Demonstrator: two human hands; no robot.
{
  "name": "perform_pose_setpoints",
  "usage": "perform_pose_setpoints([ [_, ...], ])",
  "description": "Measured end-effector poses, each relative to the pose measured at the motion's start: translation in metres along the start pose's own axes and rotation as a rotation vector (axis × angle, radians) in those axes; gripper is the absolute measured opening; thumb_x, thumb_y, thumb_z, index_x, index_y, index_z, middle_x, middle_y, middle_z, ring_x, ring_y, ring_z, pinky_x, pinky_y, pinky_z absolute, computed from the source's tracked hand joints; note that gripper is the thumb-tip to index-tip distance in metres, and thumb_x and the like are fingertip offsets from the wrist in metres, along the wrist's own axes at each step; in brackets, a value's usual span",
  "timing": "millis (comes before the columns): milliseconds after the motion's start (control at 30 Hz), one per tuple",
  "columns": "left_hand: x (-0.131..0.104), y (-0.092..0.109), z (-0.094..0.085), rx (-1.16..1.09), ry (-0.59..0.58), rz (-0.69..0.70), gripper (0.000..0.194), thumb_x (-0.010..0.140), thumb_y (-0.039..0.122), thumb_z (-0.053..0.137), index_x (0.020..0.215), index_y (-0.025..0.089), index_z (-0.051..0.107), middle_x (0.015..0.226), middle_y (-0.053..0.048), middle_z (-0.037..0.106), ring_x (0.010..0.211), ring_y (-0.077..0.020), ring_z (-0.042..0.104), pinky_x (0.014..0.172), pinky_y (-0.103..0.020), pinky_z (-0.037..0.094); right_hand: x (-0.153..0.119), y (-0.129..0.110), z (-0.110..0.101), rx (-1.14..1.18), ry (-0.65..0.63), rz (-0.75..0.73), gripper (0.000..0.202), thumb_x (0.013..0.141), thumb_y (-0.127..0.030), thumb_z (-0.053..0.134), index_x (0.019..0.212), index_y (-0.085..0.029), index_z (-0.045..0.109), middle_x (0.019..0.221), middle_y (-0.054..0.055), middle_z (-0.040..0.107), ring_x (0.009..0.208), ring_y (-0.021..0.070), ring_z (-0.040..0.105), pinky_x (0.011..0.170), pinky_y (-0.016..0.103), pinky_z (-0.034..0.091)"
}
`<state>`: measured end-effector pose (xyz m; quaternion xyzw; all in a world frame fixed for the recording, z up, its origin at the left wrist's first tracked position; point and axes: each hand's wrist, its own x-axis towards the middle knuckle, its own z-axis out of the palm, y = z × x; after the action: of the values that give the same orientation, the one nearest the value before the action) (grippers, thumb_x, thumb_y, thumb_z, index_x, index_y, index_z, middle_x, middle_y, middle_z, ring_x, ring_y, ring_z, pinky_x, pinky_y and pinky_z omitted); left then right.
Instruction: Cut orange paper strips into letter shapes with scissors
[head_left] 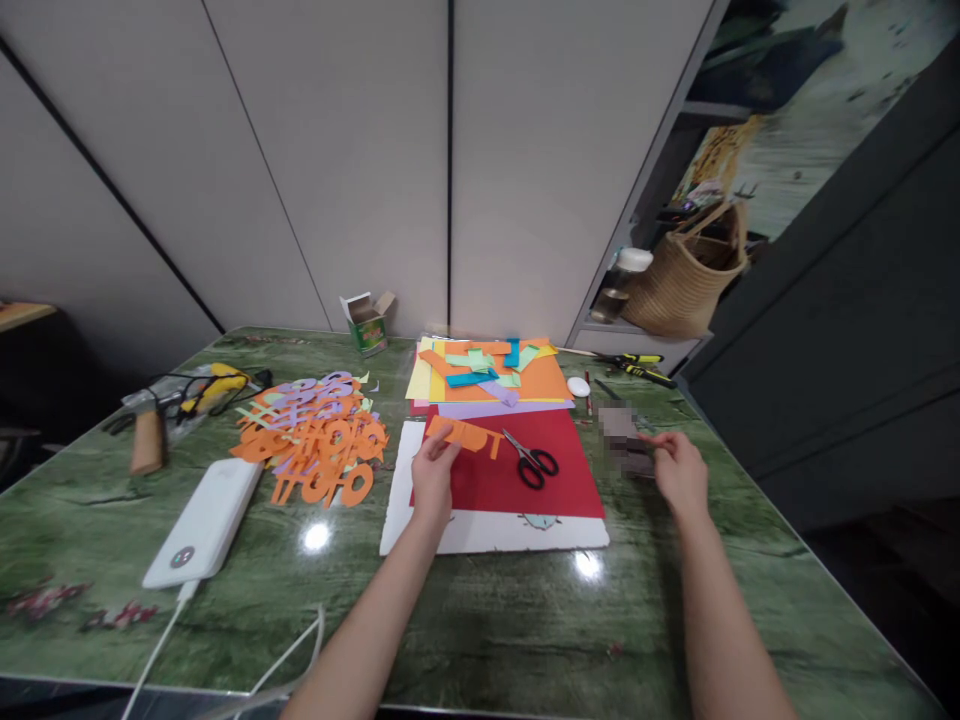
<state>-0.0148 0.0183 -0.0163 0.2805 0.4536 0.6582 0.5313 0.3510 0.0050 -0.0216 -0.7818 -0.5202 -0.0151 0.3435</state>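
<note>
My left hand (433, 475) is closed on a cut piece of orange paper (469, 434), holding it over a sheet of red paper (480, 490). Black-handled scissors (534, 465) lie on the red sheet, their blades slightly apart and pointing toward the orange piece. Under the red sheet is a white sheet (495, 535) with a drawing partly showing. At the right, my right hand (682, 475) has its fingers pinched together beside a blurred greyish object (621, 440). What those fingers hold, if anything, I cannot make out.
Cut orange and purple paper shapes (322, 440) are heaped at left, near a white power bank (206, 525) with a cable. A hot glue gun (217, 385) lies behind. Coloured sheets with paper scraps (487, 370), a small green box (367, 328) and yellow-black pliers (649, 372) lie farther back.
</note>
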Motion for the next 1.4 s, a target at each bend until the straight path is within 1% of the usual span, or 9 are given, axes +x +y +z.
perform_pose_setpoints([
  [133,0.001,-0.002,-0.001,0.025,0.009,0.002,0.047,0.057,0.027,0.067,0.101,0.013,0.06,0.087,-0.008,0.062,0.076,-0.0136,0.054,0.069,-0.025,0.039,0.021,-0.005,0.006,0.017,-0.025,-0.014,0.018,0.065,-0.016,0.04,0.08,-0.021,0.049,0.087,0.004,0.062,0.083,0.0224,0.048,0.07,0.032,0.034],
  [267,0.001,0.0,-0.001,0.012,-0.007,-0.001,0.047,0.058,0.027,0.066,0.102,0.014,0.059,0.085,-0.007,0.061,0.076,-0.0134,0.055,0.07,-0.026,0.039,0.037,-0.001,0.014,0.027,-0.039,-0.024,0.019,0.063,-0.016,0.04,0.08,-0.021,0.048,0.087,0.004,0.061,0.083,0.0225,0.048,0.073,0.034,0.034],
  [400,0.0,0.003,0.0,0.01,-0.004,-0.005,0.046,0.058,0.027,0.066,0.102,0.013,0.059,0.085,-0.006,0.061,0.073,-0.0119,0.054,0.067,-0.024,0.039,0.042,0.006,0.026,0.042,-0.033,-0.031,0.024,0.062,-0.016,0.039,0.085,-0.021,0.045,0.092,0.004,0.061,0.085,0.0228,0.048,0.073,0.035,0.033],
  [600,-0.003,0.01,0.005,-0.017,0.013,-0.047,0.045,0.058,0.023,0.067,0.101,0.013,0.059,0.067,0.0,0.055,0.06,-0.0067,0.049,0.059,-0.02,0.037,0.041,0.014,0.039,0.052,0.005,-0.057,0.028,0.063,-0.016,0.037,0.09,-0.019,0.041,0.099,0.006,0.06,0.094,0.0251,0.045,0.077,0.038,0.03],
  [833,-0.006,0.013,0.007,-0.018,0.029,-0.094,0.045,0.056,0.022,0.069,0.099,0.016,0.06,0.08,-0.001,0.059,0.069,-0.0066,0.051,0.064,-0.018,0.037,0.041,0.016,0.038,0.041,0.065,-0.048,0.02,0.066,-0.018,0.035,0.083,-0.019,0.044,0.09,0.008,0.063,0.088,0.0258,0.046,0.076,0.038,0.028],
  [1033,-0.006,0.011,0.01,0.005,0.046,-0.148,0.047,0.055,0.023,0.071,0.1,0.017,0.059,0.081,0.0,0.059,0.07,-0.0059,0.051,0.065,-0.017,0.038,0.041,0.016,0.036,0.063,0.081,-0.044,0.013,0.067,-0.018,0.034,0.075,-0.021,0.043,0.083,0.004,0.066,0.083,0.0232,0.048,0.076,0.035,0.028],
  [1167,-0.006,0.011,0.011,0.02,0.069,-0.151,0.049,0.052,0.024,0.072,0.099,0.017,0.06,0.075,0.002,0.058,0.067,-0.0058,0.051,0.063,-0.016,0.039,0.041,0.014,0.035,0.083,0.086,-0.043,0.012,0.067,-0.018,0.033,0.073,-0.021,0.043,0.079,0.004,0.066,0.083,0.0228,0.048,0.077,0.034,0.028],
  [1267,-0.006,0.011,0.011,0.003,0.061,-0.156,0.049,0.052,0.022,0.072,0.099,0.018,0.06,0.07,0.003,0.057,0.065,-0.0051,0.051,0.062,-0.015,0.04,0.042,0.013,0.033,0.086,0.091,-0.041,0.012,0.068,-0.018,0.033,0.072,-0.021,0.044,0.077,0.004,0.066,0.082,0.023,0.049,0.076,0.033,0.028],
  [1400,-0.006,0.013,0.011,-0.017,0.063,-0.165,0.047,0.054,0.019,0.072,0.1,0.017,0.06,0.075,0.001,0.06,0.067,-0.0052,0.053,0.063,-0.014,0.041,0.041,0.012,0.032,0.074,0.089,-0.042,0.012,0.068,-0.017,0.033,0.07,-0.02,0.045,0.075,0.005,0.065,0.081,0.0231,0.049,0.076,0.033,0.028],
])
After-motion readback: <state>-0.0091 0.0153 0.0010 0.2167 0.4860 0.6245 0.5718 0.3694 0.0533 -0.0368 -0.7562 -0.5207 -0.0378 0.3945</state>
